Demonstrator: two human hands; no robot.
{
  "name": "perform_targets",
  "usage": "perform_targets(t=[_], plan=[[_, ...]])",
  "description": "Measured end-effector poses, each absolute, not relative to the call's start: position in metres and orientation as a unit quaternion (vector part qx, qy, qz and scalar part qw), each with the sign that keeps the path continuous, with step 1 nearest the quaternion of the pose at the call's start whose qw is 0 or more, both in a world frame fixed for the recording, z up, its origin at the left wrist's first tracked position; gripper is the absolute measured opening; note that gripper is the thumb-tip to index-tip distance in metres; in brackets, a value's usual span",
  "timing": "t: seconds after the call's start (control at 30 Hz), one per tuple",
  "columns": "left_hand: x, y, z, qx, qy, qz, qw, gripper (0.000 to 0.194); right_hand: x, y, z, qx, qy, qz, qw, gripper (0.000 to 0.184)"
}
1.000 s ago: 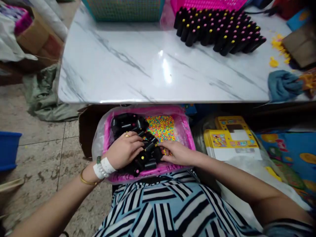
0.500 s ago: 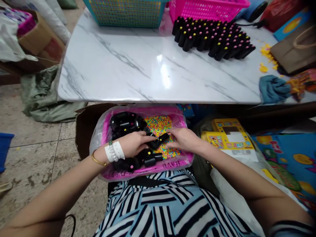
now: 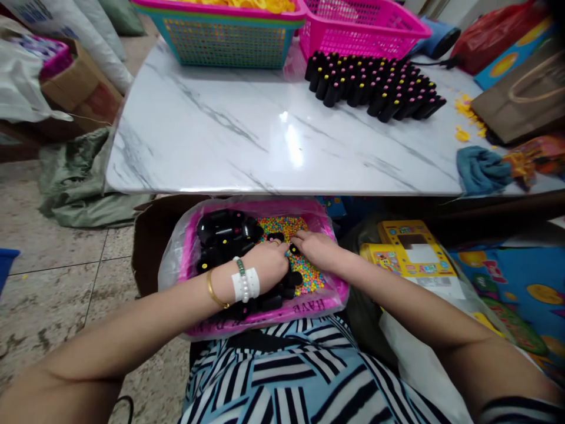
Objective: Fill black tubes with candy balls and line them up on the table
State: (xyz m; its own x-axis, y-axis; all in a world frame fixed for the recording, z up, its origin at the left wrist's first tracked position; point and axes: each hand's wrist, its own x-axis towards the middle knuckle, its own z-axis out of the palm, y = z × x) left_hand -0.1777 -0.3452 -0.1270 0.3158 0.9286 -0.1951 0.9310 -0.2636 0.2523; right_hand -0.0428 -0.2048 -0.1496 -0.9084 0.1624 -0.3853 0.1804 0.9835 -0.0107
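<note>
I see my two hands low down in a pink tub (image 3: 329,305) with a see-through bag around its rim. The tub is just below the front edge of the shiny white worktop (image 3: 212,141). My left hand (image 3: 268,265) reaches over a messy pile of black tubes (image 3: 223,228), with its fingers bent down. I can't tell if it is gripping one, as the back of the hand hides that. My right hand (image 3: 315,250) comes in from the other side, and its fingers are bent too. A black tube with a yellow dot (image 3: 293,249) is right by the fingertips of both hands, but I can't tell which hand has hold of it, if any. Lots of tiny bright beads (image 3: 312,278) lie in the tub, beside the pile and under my right hand.

Up on the worktop, many black tubes with pink and yellow dots (image 3: 375,88) stand close together. They are in front of a pink basket (image 3: 353,36). A teal basket (image 3: 229,44) is to the left of that one.
</note>
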Motion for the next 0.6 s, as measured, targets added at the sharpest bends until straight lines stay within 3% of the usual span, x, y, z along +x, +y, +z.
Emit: perform_targets(t=[0.17, 0.3, 0.43, 0.53, 0.6], plan=[[-0.170, -0.343, -0.143, 0.778, 0.602, -0.019, 0.178, 0.018, -0.052, -0.215, -0.150, 0.090, 0.975, 0.048, 0.199, 0.025], [-0.178, -0.349, -0.143, 0.765, 0.607, -0.010, 0.216, 0.014, -0.054, -0.224, -0.150, 0.046, 0.980, -0.011, 0.191, 0.022], [-0.198, -0.354, -0.126, 0.731, 0.611, 0.109, 0.282, 0.032, -0.039, -0.211, -0.137, 0.063, 0.966, -0.224, 0.115, 0.027], [-0.211, -0.348, -0.115, 0.682, 0.642, 0.223, 0.269, 0.035, -0.025, -0.196, -0.126, 0.064, 0.909, -0.410, 0.035, 0.032], [-0.213, -0.335, -0.115, 0.670, 0.652, 0.247, 0.255, 0.036, -0.019, -0.191, -0.124, 0.087, 0.880, -0.466, 0.010, 0.033]])
